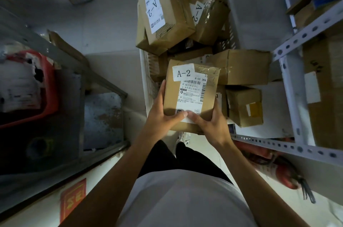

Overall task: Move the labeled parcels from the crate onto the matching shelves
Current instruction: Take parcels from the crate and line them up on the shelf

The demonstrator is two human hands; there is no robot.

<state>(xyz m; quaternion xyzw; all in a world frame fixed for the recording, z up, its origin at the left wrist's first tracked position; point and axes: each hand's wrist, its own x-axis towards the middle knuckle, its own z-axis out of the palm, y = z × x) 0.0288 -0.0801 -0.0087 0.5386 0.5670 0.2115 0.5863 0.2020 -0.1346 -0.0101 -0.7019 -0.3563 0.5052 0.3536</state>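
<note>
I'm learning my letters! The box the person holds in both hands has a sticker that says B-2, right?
Not quite. The sticker on the box says A-2, not B-2; the head view shows it clearly. The rest is right: the left hand and the right hand both hold that box.

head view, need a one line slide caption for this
Both hands, left hand and right hand, hold an A-2 parcel above the white crate of cardboard boxes, beside the metal shelving.

Dim room: pale tiled floor (104, 28), grey perforated-steel rack (289, 85) at right, red bin (46, 85) at left.
</note>
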